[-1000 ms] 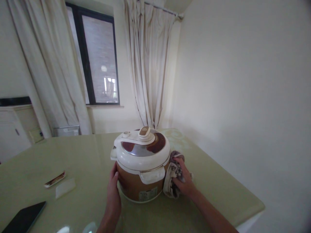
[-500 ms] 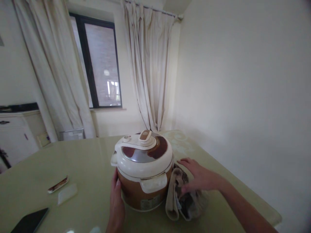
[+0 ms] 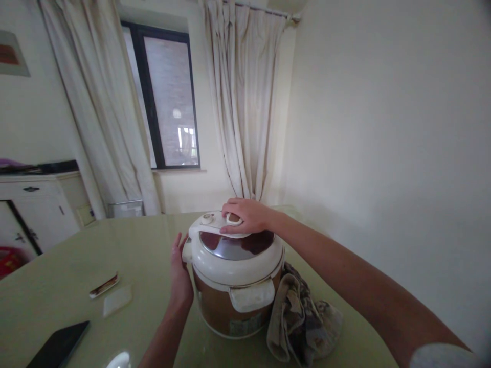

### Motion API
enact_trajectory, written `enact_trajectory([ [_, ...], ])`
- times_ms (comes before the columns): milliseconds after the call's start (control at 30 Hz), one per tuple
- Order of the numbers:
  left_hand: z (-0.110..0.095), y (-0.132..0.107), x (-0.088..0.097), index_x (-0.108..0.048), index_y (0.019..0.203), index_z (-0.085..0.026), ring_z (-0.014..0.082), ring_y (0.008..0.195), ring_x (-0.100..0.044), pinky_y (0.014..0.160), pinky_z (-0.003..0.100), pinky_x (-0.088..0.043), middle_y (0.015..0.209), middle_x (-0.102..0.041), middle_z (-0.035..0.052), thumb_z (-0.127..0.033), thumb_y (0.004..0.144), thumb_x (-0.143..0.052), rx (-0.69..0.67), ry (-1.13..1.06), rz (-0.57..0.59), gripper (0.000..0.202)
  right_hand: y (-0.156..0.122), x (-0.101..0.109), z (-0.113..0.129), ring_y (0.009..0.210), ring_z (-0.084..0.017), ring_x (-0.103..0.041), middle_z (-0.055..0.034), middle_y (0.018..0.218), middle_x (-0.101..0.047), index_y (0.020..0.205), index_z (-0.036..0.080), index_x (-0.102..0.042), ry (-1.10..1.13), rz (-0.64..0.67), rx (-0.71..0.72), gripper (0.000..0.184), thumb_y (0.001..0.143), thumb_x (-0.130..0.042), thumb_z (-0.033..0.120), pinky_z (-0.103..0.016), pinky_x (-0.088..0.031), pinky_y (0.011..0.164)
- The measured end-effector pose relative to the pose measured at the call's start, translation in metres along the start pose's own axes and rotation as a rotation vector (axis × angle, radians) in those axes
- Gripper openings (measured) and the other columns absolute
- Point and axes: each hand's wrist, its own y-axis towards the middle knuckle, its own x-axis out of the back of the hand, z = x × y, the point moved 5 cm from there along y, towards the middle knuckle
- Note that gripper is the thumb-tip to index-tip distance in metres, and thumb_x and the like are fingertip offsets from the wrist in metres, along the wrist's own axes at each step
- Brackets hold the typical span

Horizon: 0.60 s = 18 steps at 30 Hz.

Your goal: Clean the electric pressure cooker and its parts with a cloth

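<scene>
A white and brown electric pressure cooker [image 3: 220, 301] stands upright on the table with its lid [image 3: 215, 263] on. My right hand [image 3: 249, 217] is closed over the brown-topped lid knob [image 3: 235, 218], fingers curled round its far side and thumb in front. At the cooker's left, my left hand [image 3: 182, 278] grips round the side handle [image 3: 187, 251], palm towards the body; part of its fingers is hidden. A crumpled, patterned cloth [image 3: 297, 322] lies against the cooker's right side, under my right forearm, touched by neither hand.
On the pale green table [image 3: 149, 245] lie a dark phone-like slab [image 3: 59, 345], a narrow brown-and-white piece [image 3: 104, 286] and a flat whitish piece [image 3: 117, 300]. A wall [image 3: 383, 153] borders the right side. Behind are curtains [image 3: 245, 102] and a window [image 3: 171, 102].
My right hand has moved from the cloth up onto the lid knob. My left hand has risen from the cooker's lower side to its side handle. The view has shifted slightly left.
</scene>
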Motion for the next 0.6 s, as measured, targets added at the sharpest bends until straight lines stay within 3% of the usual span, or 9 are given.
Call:
enact_trajectory([
  [100, -0.011, 0.012, -0.011, -0.066, 0.139, -0.019, 0.0343, 0.138, -0.059, 0.121, 0.046, -0.042, 0.144, -0.068, 0.0114, -0.064, 0.093, -0.058, -0.062, 0.084, 0.063, 0.064, -0.008, 0.001, 0.005, 0.101, -0.023, -0.064, -0.0094, 0.112, -0.068, 0.116, 0.019, -0.068, -0.060, -0.073, -0.107, 0.058, 0.094, -0.065, 0.072, -0.034, -0.049, 0.084],
  [233, -0.009, 0.020, -0.015, -0.072, 0.124, -0.015, 0.0343, 0.122, -0.067, 0.110, 0.046, -0.051, 0.125, -0.077, 0.0114, -0.063, 0.085, -0.065, -0.083, 0.080, 0.114, 0.062, -0.011, 0.006, 0.018, 0.099, -0.026, -0.065, -0.0119, 0.110, -0.068, 0.112, 0.020, -0.070, -0.101, -0.062, -0.263, 0.064, 0.099, -0.047, 0.079, -0.037, -0.050, 0.082],
  [400, -0.003, 0.015, -0.012, -0.070, 0.129, -0.015, 0.0340, 0.123, -0.068, 0.109, 0.045, -0.052, 0.126, -0.077, 0.0110, -0.062, 0.085, -0.066, -0.051, -0.005, 0.082, 0.064, 0.001, -0.002, 0.021, 0.096, -0.028, -0.062, -0.0140, 0.106, -0.067, 0.110, 0.018, -0.070, -0.129, -0.091, -0.425, 0.041, 0.105, -0.052, 0.055, -0.040, -0.048, 0.084],
  [600, 0.006, 0.016, -0.008, -0.068, 0.135, -0.017, 0.0335, 0.132, -0.063, 0.118, 0.046, -0.045, 0.133, -0.074, 0.0108, -0.062, 0.089, -0.063, -0.067, -0.031, 0.107, 0.065, 0.002, -0.010, 0.014, 0.089, -0.021, -0.053, -0.0061, 0.093, -0.061, 0.101, 0.016, -0.067, 0.011, -0.202, -0.299, 0.024, 0.097, -0.065, 0.040, -0.035, -0.041, 0.087],
])
